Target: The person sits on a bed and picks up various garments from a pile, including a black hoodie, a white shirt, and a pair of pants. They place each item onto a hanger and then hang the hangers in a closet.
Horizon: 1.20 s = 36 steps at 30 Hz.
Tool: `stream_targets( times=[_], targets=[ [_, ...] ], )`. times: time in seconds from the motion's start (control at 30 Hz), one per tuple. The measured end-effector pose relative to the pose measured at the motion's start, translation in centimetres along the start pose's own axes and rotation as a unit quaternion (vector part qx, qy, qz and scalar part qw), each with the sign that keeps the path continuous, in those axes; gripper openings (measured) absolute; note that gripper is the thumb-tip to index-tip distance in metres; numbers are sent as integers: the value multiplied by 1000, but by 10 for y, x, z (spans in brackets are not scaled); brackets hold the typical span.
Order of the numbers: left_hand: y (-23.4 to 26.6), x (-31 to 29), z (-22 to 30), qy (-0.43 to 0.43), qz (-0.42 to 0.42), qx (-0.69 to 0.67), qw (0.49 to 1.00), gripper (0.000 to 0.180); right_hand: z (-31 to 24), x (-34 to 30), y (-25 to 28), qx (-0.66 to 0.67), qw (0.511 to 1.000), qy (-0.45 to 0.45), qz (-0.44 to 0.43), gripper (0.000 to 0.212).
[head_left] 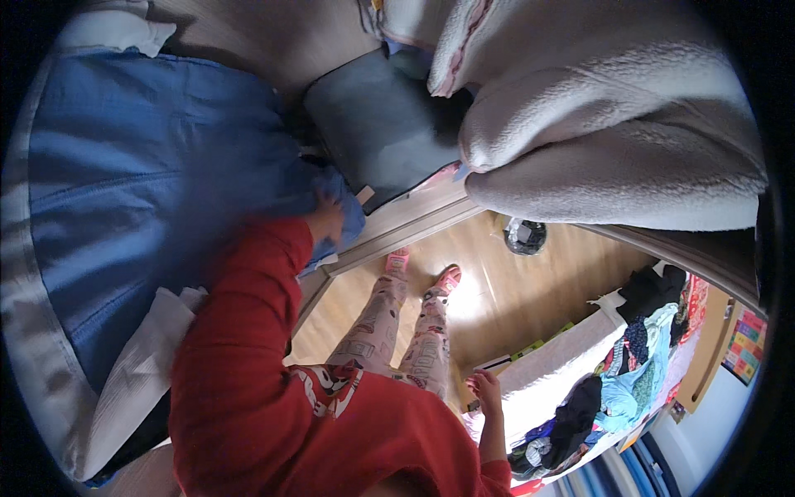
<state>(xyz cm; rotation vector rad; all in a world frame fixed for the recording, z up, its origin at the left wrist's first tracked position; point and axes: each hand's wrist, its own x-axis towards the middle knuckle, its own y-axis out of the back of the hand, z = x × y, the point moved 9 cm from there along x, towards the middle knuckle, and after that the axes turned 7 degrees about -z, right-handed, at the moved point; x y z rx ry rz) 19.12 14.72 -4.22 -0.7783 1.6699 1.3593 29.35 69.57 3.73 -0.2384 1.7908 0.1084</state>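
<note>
A large blue garment (pixel 108 149) with stitched seams spreads across the left side, over white cloth. My left hand (pixel 327 219), at the end of a red sleeve, is closed on a bunched end of the blue garment. Motion blurs part of the cloth and softens the fingers. My right hand (pixel 486 391) hangs low, near a bed-like surface with a white cover (pixel 551 373), its fingers loosely curled and apart with nothing in them. Just beyond my left hand lies a flat dark grey fabric piece (pixel 373 116).
A thick white fleecy blanket (pixel 613 141) bulges at the upper right. A pale ledge (pixel 414 219) runs below the grey piece. A small bin with a dark liner (pixel 525 236) stands on the wooden floor (pixel 497 290). Mixed clothes (pixel 629 364) pile up at the right.
</note>
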Motion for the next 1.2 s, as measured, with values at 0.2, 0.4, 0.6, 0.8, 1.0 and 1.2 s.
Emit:
stream_targets(
  times=[0.2, 0.4, 0.6, 0.8, 1.0, 1.2],
  targets=[
    [-115, 1, 77, 122, -8, 109, 987, 30, -15, -31, 16, 5, 999, 46, 0, 18],
    [-33, -26, 246, -56, 33, -339, 939, 27, 16, -6, 41, -58, 993, 96, -35, 19],
    [-96, -109, 415, -184, -56, -264, 945, 33, 59, -40, 65, -19, 984, 140, -112, 22],
    [-68, -191, 463, -145, 163, -249, 944, 40, 142, -72, 203, -294, 930, 212, 53, 24],
    [-48, -164, 524, -51, 129, -287, 948, 32, 175, -98, 242, -420, 882, 203, 63, 30],
    [0, -185, 544, -93, -6, -244, 965, 53, 176, -80, 239, -269, 934, 229, -53, 34]
  ],
)
